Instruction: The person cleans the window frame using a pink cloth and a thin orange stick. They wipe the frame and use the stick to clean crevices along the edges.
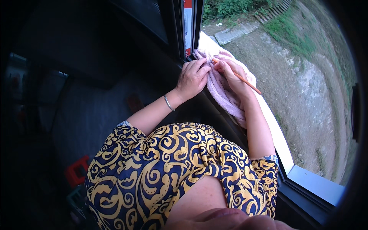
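Observation:
My right hand (pixel 234 78) is closed around a thin orange-brown stick (pixel 251 84), held much like a pen. The stick's upper tip meets a bunched pink-lilac towel (pixel 220 94) in the lower corner of the window frame (pixel 194 27). Against the towel's left edge, my left hand (pixel 193 78) has its fingers bent and pressed together on the cloth. The towel lies along the white sill (pixel 281 147), and its lower folds run beneath my right hand and wrist. My fingers hide part of the spot where tip and cloth meet.
Outside the window, bare ground (pixel 268 73) with grass and steps (pixel 274 11) lies far below. A dark window track (pixel 303 199) runs along the lower right. In the dim room on the left are a red plastic object (pixel 78 170) and a green one (pixel 78 199).

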`<state>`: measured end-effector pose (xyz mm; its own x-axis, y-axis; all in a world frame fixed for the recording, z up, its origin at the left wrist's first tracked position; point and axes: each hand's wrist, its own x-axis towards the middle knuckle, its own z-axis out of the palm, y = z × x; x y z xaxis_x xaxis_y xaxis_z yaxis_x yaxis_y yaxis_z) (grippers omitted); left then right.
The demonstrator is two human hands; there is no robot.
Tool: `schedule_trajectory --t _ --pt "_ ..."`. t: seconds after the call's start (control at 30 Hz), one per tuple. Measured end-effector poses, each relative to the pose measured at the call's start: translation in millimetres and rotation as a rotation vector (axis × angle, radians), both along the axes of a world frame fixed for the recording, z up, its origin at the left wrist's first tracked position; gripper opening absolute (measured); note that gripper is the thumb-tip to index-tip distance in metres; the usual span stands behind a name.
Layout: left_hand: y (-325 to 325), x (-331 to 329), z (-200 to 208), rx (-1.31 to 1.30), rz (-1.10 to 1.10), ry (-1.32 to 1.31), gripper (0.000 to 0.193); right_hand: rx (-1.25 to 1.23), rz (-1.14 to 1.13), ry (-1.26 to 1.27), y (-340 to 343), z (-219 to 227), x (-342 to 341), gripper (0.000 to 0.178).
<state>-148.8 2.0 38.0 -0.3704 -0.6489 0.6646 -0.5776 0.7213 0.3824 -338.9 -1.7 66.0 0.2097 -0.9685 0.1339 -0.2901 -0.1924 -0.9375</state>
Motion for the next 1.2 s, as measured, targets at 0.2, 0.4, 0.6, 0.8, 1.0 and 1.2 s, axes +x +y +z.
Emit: schedule_trajectory --t 0.2,0.4,0.6,0.8,1.0,1.2 --pt "33 -10 5 -0.015 -0.237 -0.039 0.015 0.103 0.027 0.224 80 53 -38 0.026" --pt "21 1 1 0.022 -0.111 -0.093 0.024 -0.306 0.207 0.219 25 14 -11 0.019" --pt "8 9 -5 0.056 0.037 -0.091 0.045 -0.382 0.173 0.222 8 3 15 0.034" --pt "-12 2 -1 -0.044 0.081 -0.245 0.041 0.097 -0.105 -0.377 63 16 -7 0.046" --pt "-33 -5 -2 -0.209 0.025 -0.161 0.024 -0.300 -0.151 -0.306 58 0 8 0.027" --pt "-55 -6 -4 -0.217 -0.054 -0.250 0.019 -0.250 -0.082 -0.706 25 4 12 0.025"
